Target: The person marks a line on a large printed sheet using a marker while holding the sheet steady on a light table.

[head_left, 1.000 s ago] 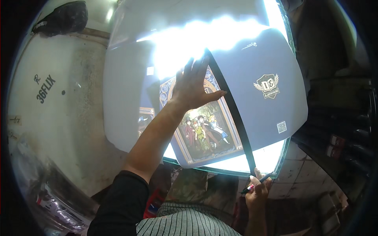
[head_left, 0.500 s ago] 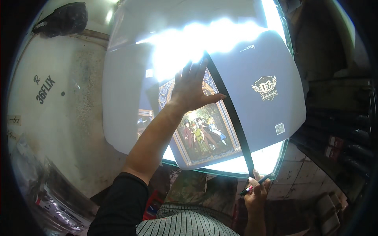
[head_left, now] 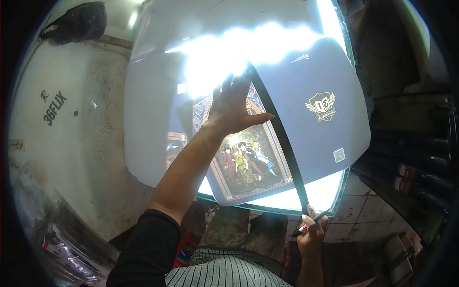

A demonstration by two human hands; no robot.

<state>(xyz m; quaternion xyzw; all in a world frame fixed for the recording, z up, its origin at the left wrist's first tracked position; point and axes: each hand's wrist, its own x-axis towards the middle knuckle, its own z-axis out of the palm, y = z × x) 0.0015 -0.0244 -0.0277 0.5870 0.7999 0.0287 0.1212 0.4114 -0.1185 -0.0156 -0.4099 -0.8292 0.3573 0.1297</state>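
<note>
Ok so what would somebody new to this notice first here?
Probably the white glare across the upper middle of the view. Just below it, the left hand lies spread on a blue printed sheet, drawn figures showing nearer the person. A black strip slants from the glare down to the right hand at lower right, which holds a pen.

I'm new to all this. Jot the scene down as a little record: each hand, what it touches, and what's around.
Left hand: spread over a printed sheet, touching a black strip
Right hand: grip closed around a pen, at the strip's near end
Black strip: slants across the sheet
Printed sheet: bluish, with an illustrated panel and a winged crest
Beneath: brightly lit surface
Nearby: black bag, upper left; clear-wrapped bundle, lower left
</note>
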